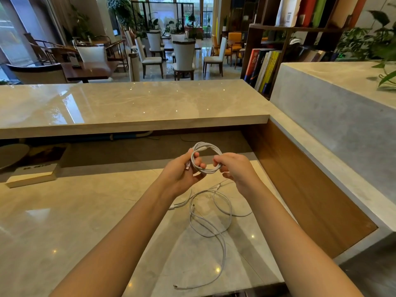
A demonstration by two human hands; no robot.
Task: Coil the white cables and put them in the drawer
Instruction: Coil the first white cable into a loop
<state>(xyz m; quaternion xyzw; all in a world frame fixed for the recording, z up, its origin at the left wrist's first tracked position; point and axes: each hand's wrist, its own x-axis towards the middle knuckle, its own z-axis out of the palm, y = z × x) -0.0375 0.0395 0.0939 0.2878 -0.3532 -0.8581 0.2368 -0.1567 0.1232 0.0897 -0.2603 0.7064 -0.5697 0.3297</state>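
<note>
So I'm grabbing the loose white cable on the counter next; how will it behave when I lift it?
Probably floppy: the loose cable lies in slack, overlapping loops, so it would likely dangle and may snag on itself. It looks thin, so likely light. On the glossy counter its trailing end may slide along rather than stay put.

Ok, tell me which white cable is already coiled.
The coiled cable, held up between the left hand and right hand. The loose cable lies sprawled on the counter.
</note>
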